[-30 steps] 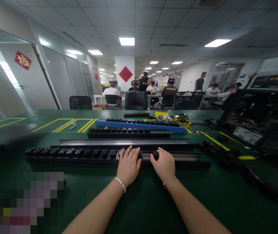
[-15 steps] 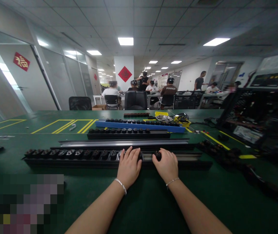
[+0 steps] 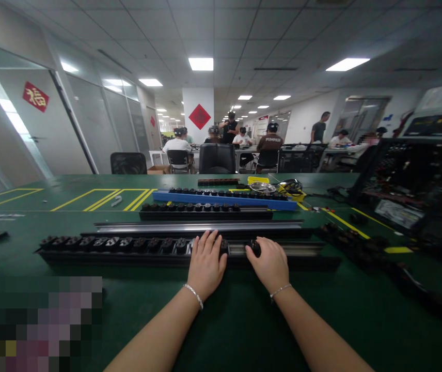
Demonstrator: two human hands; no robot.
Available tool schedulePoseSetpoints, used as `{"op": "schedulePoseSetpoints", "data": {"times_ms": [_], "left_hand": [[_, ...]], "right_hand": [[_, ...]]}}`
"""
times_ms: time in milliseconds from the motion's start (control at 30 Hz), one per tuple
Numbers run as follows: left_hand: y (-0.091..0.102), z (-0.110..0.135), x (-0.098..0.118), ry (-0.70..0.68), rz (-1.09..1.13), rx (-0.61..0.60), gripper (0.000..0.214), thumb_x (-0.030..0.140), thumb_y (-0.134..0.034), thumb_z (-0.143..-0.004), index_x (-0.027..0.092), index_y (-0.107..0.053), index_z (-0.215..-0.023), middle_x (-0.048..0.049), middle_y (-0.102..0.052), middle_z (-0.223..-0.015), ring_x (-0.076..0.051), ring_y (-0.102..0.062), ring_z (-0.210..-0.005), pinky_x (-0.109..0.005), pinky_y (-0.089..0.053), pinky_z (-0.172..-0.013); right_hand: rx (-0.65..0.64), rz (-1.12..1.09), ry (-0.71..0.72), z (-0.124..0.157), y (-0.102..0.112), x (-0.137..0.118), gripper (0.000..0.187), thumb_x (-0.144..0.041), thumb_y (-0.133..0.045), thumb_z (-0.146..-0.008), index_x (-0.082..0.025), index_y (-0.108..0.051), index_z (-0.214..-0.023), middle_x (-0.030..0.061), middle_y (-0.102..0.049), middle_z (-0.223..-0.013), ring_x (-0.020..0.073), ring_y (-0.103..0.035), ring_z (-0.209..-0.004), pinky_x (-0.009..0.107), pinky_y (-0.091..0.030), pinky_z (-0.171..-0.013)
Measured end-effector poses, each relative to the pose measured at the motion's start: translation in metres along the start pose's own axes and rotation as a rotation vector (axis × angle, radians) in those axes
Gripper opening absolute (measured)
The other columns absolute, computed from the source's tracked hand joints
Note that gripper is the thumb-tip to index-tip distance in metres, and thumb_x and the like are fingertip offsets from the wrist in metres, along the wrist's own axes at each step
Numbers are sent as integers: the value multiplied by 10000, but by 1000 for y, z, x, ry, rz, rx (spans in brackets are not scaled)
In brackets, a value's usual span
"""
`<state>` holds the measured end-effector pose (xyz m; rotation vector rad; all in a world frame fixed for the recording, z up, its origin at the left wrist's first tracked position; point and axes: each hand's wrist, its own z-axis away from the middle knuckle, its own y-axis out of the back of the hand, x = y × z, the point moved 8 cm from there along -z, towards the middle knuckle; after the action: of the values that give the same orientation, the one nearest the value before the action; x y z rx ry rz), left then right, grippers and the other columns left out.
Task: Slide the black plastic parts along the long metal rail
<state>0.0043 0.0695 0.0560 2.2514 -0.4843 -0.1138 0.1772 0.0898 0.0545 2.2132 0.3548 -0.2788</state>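
A long black rail (image 3: 105,261) lies across the table before me, with a row of round black socket modules (image 3: 139,244) set in its channel. My left hand (image 3: 206,266) rests palm down over the row near its right end, fingers stretched out and covering some modules. Just right of it, my right hand (image 3: 270,261) is closed on a single black socket module (image 3: 254,248), held at the rail's channel. Between the hands a pale stretch of the channel (image 3: 237,249) shows. The fingers partly hide the held module.
Behind it lie an empty dark rail (image 3: 198,227), a shorter black rail with modules (image 3: 205,213) and a blue rail (image 3: 224,199). A metal dish (image 3: 263,188) stands farther back. Loose black parts (image 3: 364,250) and an opened machine case (image 3: 403,186) are at right. People sit beyond.
My right hand has shifted slightly right along the rail with the socket module, widening the gap between the hands. My left hand stays nearly in place.
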Motion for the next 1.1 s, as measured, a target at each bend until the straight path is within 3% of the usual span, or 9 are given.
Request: {"op": "schedulePoseSetpoints", "data": {"times_ms": [300, 900, 1100], "left_hand": [[0, 0, 0, -9, -3, 10, 397, 313, -442, -890, 179, -546, -1249, -87, -497, -1369, -276, -362, -1316, -497, -280, -1099], [2, -1, 0, -10, 1, -12, 400, 322, -433, -898, 182, -531, -1260, -74, -524, -1345, -262, -369, -1314, -485, -264, -1110], [1, -1, 0, -9, 6, -19, 399, 318, -427, -901, 179, -524, -1262, -74, -523, -1347, -256, -370, -1314, -478, -250, -1114]], "right_hand": [[5, 14, -44, 1, 5, 8, 320, -401, -478, -819, -161, -641, -955, 107, -664, -1071, 230, -556, -1055, 401, -289, -995], [6, 9, -53, 0, 5, 16, 318, -392, -481, -809, -156, -634, -957, 109, -663, -1061, 231, -557, -1042, 409, -289, -998], [1, 9, -100, 2, 7, 21, 316, -400, -473, -813, -164, -632, -951, 109, -658, -1078, 248, -535, -1083, 475, -224, -1035]]}}
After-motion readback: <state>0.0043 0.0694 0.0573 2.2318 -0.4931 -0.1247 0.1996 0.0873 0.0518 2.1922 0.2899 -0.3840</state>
